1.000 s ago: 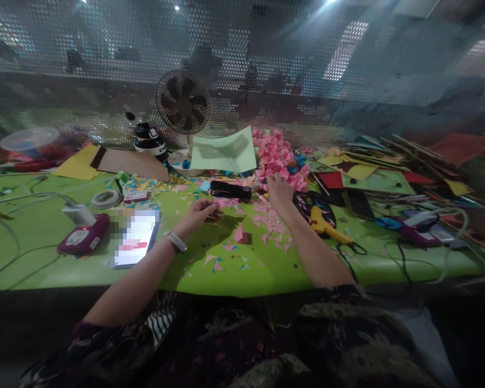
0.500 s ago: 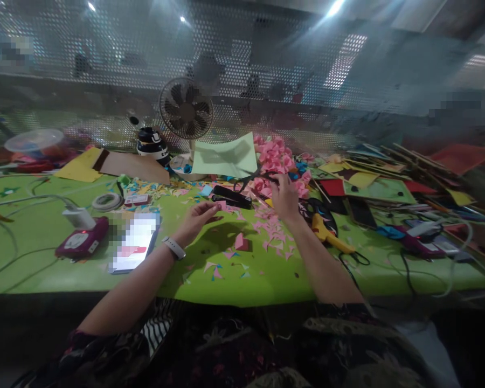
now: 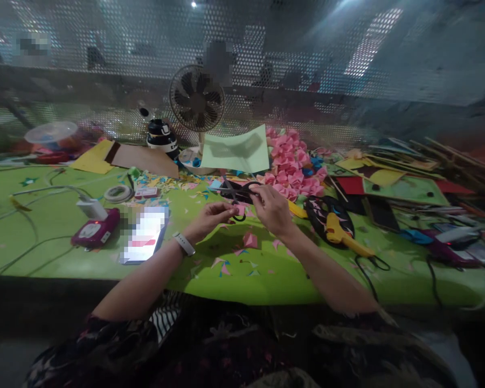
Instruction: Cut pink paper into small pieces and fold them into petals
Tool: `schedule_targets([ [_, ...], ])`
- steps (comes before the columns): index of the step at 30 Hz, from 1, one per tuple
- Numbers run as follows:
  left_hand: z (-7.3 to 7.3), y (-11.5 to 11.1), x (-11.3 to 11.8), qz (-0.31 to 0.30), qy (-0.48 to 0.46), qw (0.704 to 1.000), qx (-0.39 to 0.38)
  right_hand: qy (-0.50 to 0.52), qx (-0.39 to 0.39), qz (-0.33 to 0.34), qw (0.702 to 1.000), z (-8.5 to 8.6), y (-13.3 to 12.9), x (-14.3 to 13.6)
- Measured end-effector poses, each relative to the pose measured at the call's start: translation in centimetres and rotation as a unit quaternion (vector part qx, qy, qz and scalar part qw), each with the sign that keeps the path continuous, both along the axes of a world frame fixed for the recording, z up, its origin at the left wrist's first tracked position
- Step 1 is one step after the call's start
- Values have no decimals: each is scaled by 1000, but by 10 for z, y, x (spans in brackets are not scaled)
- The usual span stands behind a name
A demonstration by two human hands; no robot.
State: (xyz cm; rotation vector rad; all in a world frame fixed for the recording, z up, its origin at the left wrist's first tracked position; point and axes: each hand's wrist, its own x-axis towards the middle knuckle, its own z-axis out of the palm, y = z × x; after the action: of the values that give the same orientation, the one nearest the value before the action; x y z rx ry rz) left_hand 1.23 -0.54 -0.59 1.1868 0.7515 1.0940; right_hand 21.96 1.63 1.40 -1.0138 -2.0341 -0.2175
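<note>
Between my hands are dark scissors [image 3: 231,189], blades apart and pointing up and to the left. My right hand [image 3: 272,210] is closed on their handle. My left hand [image 3: 214,216] pinches a small pink paper piece [image 3: 240,209] beside the lower handle loop. Behind the scissors lies a black stapler [image 3: 242,194], partly covered. A folded pink paper piece [image 3: 250,240] rests on the green table [image 3: 210,285] below my hands, with small scraps around it.
Pink paper flowers [image 3: 291,161] are heaped behind my right hand, beside a pale green sheet [image 3: 236,152]. A yellow glue gun [image 3: 341,234] lies right; a lit phone [image 3: 145,235] and purple power strip [image 3: 96,229] lie left. A fan [image 3: 198,99] stands behind.
My right hand has moved left and toward me with the scissors, now close to my left hand. The view has shifted, so the table items appear slightly displaced.
</note>
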Motion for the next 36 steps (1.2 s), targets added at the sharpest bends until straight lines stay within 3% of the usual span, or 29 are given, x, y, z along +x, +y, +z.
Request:
schedule_targets([
  [8, 0, 0, 3, 72, 13, 995, 69, -44, -89, 39, 994, 6, -13, -5],
  [17, -1, -2, 4, 89, 30, 989, 118, -19, -184, 74, 980, 12, -13, 1],
  [24, -4, -3, 3, 47, 50, 992, 104, 10, -180, 40, 983, 1, -9, -6],
  [28, -2, -3, 3, 36, 36, 995, 86, 69, -228, 34, 971, -4, -4, -8],
  [31, 1, -3, 2, 56, 28, 996, 60, 162, -298, 28, 940, -1, -1, -6],
  [36, 0, -1, 2, 41, 15, 999, 10, 394, -439, 143, 795, 7, 0, -8],
])
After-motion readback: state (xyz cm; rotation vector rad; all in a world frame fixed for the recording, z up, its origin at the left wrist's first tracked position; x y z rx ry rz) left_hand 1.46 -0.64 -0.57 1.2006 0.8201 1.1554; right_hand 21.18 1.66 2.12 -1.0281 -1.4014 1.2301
